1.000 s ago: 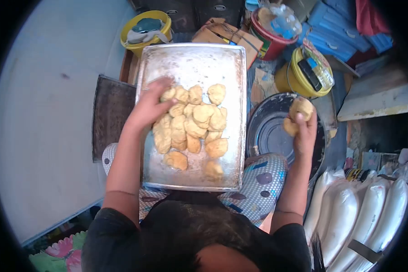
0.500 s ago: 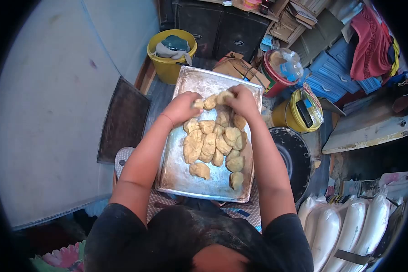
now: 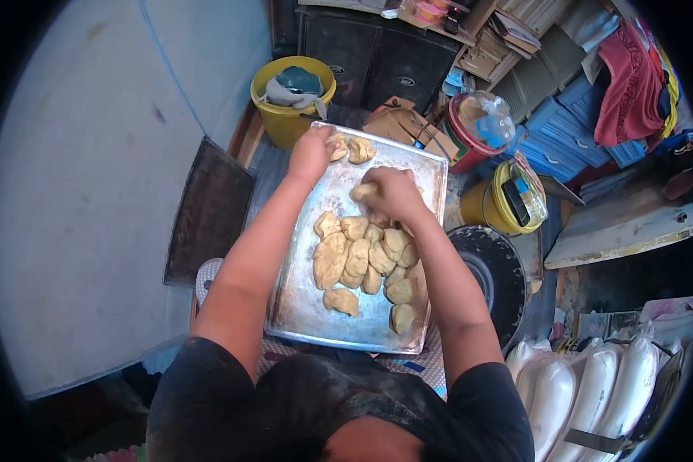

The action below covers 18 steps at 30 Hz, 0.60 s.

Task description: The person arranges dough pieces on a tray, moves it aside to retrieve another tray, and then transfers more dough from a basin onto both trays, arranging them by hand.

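Note:
A metal baking tray (image 3: 292, 308) rests across my lap with several pale yellow dough pieces on it. At its far left corner, my left hand (image 3: 313, 155) has its fingers closed against a dough piece (image 3: 336, 147). Another dough piece (image 3: 361, 151) lies just to the right of that one. My right hand (image 3: 396, 196) is over the upper middle of the tray, gripping a dough piece (image 3: 364, 191); its fingers partly hide the dough. Below it is a cluster of dough pieces (image 3: 354, 254), with a separate dough piece (image 3: 340, 302) near the front.
A yellow bucket (image 3: 281, 127) with cloths stands beyond the tray's far left corner. To the right are a black basin (image 3: 512, 269), a lidded yellow bucket (image 3: 481, 202) and a red bucket (image 3: 470, 154). White filled bags (image 3: 550, 385) stand at the lower right.
My left hand has moved with its dough piece to the tray's far left corner. My right hand has come back toward the cluster, and a dough piece now lies near the far edge.

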{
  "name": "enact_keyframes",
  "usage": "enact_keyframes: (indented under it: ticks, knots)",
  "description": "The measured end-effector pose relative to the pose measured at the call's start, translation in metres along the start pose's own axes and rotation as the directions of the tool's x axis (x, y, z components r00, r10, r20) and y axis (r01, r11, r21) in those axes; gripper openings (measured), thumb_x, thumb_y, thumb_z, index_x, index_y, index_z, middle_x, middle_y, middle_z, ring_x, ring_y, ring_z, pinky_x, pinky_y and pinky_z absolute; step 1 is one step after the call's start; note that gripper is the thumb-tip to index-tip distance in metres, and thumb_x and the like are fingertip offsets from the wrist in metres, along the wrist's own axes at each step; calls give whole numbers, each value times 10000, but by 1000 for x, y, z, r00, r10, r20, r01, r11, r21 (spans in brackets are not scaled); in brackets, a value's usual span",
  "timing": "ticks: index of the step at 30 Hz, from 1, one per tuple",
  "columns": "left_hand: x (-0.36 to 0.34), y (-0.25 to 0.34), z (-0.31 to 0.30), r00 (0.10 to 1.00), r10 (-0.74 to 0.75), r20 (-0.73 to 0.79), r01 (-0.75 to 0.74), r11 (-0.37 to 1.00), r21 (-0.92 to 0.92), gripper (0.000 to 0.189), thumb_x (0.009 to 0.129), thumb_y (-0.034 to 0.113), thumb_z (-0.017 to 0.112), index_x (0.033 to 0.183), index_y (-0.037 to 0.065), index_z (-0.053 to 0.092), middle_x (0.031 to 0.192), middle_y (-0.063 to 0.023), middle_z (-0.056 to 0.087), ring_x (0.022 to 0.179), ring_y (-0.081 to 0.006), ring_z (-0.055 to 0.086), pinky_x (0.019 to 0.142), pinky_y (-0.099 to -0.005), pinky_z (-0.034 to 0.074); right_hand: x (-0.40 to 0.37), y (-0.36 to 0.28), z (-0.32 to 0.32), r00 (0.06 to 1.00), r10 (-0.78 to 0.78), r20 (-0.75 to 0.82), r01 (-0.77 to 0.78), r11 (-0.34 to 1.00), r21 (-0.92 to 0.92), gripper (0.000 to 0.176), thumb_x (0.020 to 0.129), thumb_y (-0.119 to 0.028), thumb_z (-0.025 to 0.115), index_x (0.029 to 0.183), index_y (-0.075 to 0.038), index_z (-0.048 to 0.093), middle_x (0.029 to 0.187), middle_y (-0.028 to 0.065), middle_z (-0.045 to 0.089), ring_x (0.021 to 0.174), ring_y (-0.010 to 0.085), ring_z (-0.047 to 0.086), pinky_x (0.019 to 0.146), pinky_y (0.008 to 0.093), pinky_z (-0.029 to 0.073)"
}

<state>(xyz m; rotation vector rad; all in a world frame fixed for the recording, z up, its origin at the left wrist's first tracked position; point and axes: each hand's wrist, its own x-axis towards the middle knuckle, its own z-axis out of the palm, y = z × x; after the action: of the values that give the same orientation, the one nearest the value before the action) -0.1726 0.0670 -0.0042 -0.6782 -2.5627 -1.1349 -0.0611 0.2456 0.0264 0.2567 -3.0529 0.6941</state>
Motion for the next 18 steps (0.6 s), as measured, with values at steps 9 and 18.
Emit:
enact_keyframes:
  ticks: [9, 18]
  knots:
    - [0, 5, 5, 987, 152, 54, -160, 960, 232, 206, 817, 165, 608, 983, 77, 693, 1060, -106, 626, 1060, -298, 547, 902, -420, 428, 25, 34, -18, 912, 338, -231, -341, 940, 27, 547, 743, -401, 718, 1152, -80, 549, 902, 174, 673, 919, 328, 648, 815, 423, 487]
    - [12, 34, 22, 910, 212, 357, -323, 902, 287, 321, 810, 286, 612, 1086, 133, 669, 1162, -67, 611, 1223, -266, 463, 1020, -509, 222, 0, 69, -27, 687, 510, -518, -275, 842, 464, 501, 693, -265, 775, 1111, -82, 568, 862, 162, 662, 861, 316, 646, 743, 385, 500]
